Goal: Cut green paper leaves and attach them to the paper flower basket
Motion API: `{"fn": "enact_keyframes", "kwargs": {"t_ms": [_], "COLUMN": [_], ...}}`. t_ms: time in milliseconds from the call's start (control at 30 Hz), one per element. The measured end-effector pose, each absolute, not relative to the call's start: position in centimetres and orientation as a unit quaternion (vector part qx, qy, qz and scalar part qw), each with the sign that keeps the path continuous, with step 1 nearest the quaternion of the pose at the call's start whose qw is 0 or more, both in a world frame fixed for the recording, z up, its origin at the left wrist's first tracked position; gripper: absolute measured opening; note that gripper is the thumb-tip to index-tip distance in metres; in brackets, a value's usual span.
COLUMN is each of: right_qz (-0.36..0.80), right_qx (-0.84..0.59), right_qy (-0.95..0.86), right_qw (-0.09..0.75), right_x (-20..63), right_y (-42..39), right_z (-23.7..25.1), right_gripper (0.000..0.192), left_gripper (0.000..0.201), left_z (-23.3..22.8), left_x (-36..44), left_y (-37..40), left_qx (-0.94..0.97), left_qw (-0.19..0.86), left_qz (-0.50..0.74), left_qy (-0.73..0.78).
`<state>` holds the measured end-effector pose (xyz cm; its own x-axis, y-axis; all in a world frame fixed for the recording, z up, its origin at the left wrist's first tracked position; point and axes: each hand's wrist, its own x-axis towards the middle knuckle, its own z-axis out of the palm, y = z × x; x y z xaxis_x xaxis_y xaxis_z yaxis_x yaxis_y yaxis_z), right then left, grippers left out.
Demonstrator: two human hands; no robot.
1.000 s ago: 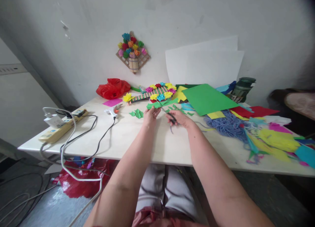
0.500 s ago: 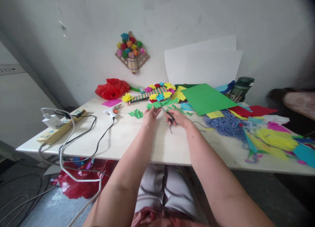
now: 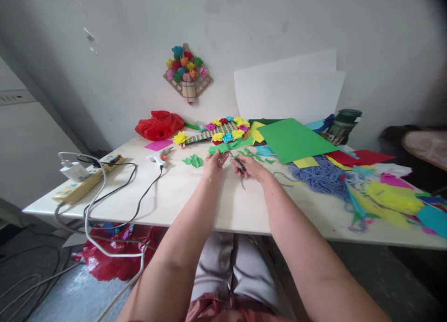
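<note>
Two hands over desk, approx. centre. L hand pinches green paper strip; R hand grips scissors. Strip lies just beyond L fingertips, on far side from wearer, its long axis running approx. L–R; L hand is the nearer, R hand sits to R and a little closer to wearer. Blades point fwd and L, i.e. obliquely to strip; whether they bite paper, can't tell at this res. Cut green pieces lie L of L hand.
</note>
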<state>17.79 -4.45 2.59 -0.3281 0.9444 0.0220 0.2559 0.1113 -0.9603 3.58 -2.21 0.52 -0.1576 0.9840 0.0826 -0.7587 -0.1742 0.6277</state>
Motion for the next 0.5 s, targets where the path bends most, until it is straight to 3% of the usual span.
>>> {"fn": "enact_keyframes", "kwargs": {"t_ms": [500], "right_qz": [0.490], "right_qx": [-0.440], "right_qy": [-0.659], "right_qw": [0.363], "right_x": [17.50], "right_y": [-4.35], "right_z": [2.25], "right_gripper": [0.026], "left_gripper": [0.008], "left_z": [0.37], "left_x": [3.60], "left_y": [-1.91], "left_qx": [0.243], "left_qw": [0.603], "left_qz": [0.724], "left_qy": [0.230]}}
